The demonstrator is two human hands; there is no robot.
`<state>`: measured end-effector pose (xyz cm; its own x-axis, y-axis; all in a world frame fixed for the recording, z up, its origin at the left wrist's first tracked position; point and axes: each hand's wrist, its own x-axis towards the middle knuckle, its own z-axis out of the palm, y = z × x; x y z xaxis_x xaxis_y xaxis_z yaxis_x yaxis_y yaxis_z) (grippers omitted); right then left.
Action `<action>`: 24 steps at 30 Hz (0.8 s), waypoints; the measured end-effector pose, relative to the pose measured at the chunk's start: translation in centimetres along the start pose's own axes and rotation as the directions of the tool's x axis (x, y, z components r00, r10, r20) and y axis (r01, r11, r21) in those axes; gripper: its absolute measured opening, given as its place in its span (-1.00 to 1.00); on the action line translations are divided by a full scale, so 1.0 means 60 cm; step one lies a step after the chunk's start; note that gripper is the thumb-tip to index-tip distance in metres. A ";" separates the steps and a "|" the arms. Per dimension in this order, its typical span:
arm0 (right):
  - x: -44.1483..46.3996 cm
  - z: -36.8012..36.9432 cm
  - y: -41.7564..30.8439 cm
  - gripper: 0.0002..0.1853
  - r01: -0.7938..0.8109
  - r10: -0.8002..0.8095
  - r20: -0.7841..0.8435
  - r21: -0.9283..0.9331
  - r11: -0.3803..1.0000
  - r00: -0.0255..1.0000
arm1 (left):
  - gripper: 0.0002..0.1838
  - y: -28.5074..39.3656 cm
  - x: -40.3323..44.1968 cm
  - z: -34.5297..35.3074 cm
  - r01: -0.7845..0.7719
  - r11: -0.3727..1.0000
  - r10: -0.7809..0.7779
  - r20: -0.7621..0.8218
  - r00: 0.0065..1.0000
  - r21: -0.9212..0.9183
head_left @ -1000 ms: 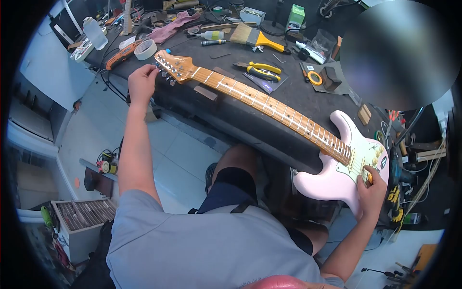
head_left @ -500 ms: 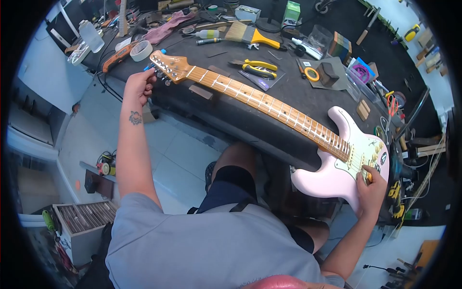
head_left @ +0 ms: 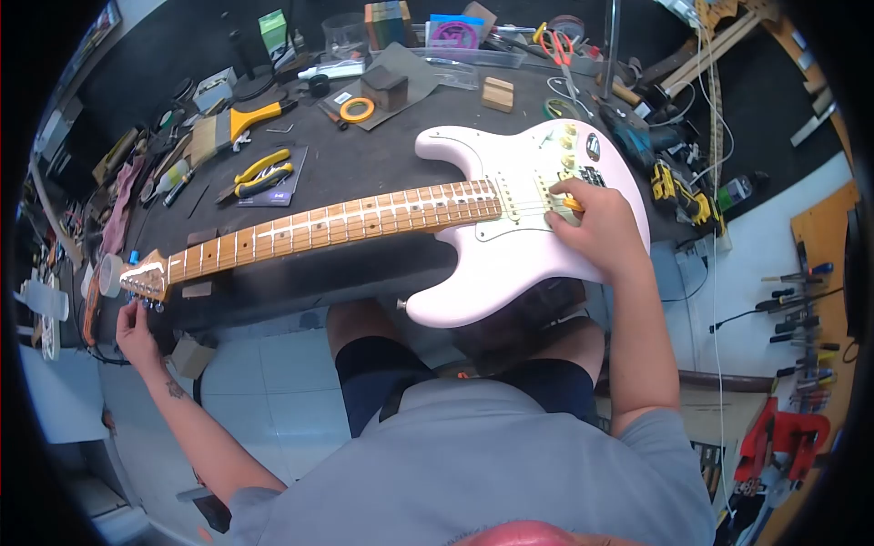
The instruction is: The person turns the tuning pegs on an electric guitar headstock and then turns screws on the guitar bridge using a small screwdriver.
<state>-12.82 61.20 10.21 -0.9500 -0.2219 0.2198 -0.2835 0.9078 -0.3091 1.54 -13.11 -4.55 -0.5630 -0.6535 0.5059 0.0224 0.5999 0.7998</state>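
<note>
A pale pink electric guitar (head_left: 473, 284) lies face up along the bench's front edge, its body at the right and its maple neck (head_left: 328, 219) running left. At the headstock (head_left: 146, 274), my left hand (head_left: 138, 338) has thumb and finger closed on a tuning peg (head_left: 134, 301). Over the strings, between the pickups and the bridge, my right hand (head_left: 603, 227) is closed in a pinch. A small yellow-orange piece, apparently a guitar pick (head_left: 572, 203), shows between its fingers; the rest of it is hidden.
On the dark workbench (head_left: 364, 155) behind the guitar lie yellow-handled pliers (head_left: 259, 173), a wide brush (head_left: 228, 127), yellow tape (head_left: 357, 110) and a wooden block (head_left: 497, 94). A yellow-and-black tool (head_left: 678, 194) sits right of the body. Several tools hang on the right wall panel.
My view has swung to the right, so guitar and bench appear further left and turned. My left hand stays at the tuning pegs, my right hand over the strings.
</note>
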 end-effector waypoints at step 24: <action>-0.010 0.005 0.013 -0.67 0.042 -0.040 -0.057 0.031 0.999 0.998 | -0.76 0.046 -0.011 0.012 -0.048 0.894 0.066 -0.027 0.997 0.446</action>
<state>-12.51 61.91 9.57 -0.9288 -0.2379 0.2842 -0.3273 0.8862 -0.3280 1.37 -10.69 -2.89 -0.5379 -0.6244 0.5664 -0.3213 0.7730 0.5470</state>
